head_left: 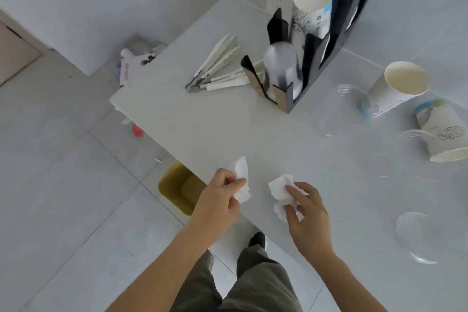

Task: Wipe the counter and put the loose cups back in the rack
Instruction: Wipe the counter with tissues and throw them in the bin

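Observation:
My left hand [219,197] pinches a crumpled white tissue [240,180] just above the near edge of the white counter [228,129]. My right hand [307,215] holds a second crumpled tissue [281,194] against the counter. A black cup rack [326,40] stands at the back with paper cups and a clear cup in its slots. Loose on the right lie two paper cups, one [398,88] on its side and another [443,134] tipped over, plus clear plastic cups [344,109], [415,237].
A bundle of wrapped white straws and tongs [220,68] lies left of the rack. On the floor below the counter edge are a yellow bin [181,187], litter [136,63] and a red object [138,130]. My legs and shoe show beneath.

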